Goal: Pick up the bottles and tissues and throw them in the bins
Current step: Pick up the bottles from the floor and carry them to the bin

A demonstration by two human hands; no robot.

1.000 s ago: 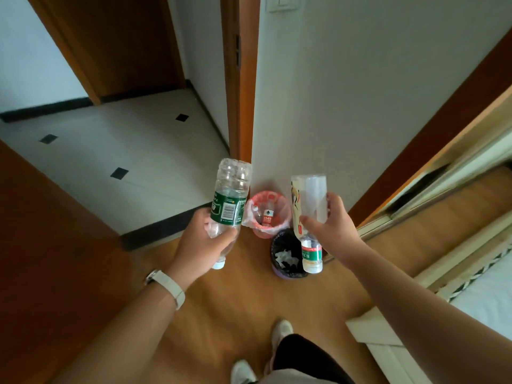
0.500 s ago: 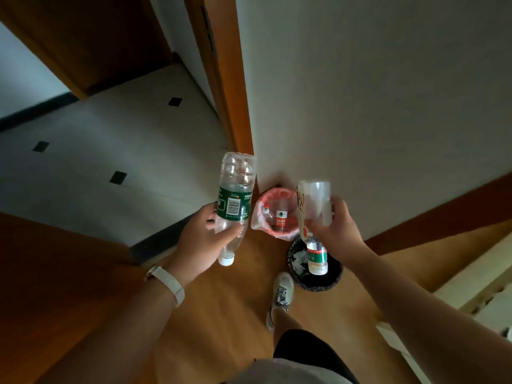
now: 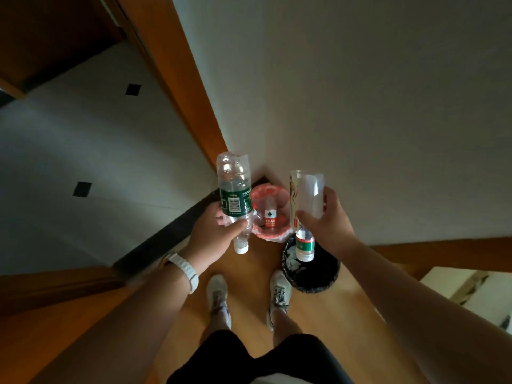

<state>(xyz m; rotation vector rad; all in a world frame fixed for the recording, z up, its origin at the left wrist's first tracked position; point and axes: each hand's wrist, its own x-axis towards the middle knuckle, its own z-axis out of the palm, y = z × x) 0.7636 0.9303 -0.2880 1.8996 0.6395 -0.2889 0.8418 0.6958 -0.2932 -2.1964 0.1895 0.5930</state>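
Note:
My left hand (image 3: 213,236) grips a clear plastic bottle with a green label (image 3: 234,200), held upside down with its white cap pointing at the floor, just left of the pink bin (image 3: 277,194). My right hand (image 3: 327,220) holds two bottles together: a large clear one (image 3: 306,195) and a small green-and-red-labelled one (image 3: 304,243) hanging over the black bin (image 3: 315,275). A red-labelled bottle (image 3: 270,216) lies inside the pink bin. White tissues (image 3: 291,263) show in the black bin.
Both bins stand on the wooden floor in the corner of a white wall (image 3: 360,106) and an orange door frame (image 3: 177,79). My two feet in white shoes (image 3: 219,297) stand just before the bins. A tiled hallway (image 3: 83,139) lies left, a bed edge (image 3: 471,289) right.
I have stepped closer, so the bins now sit right below my hands. Both hands keep their bottles, and the view has tipped further down.

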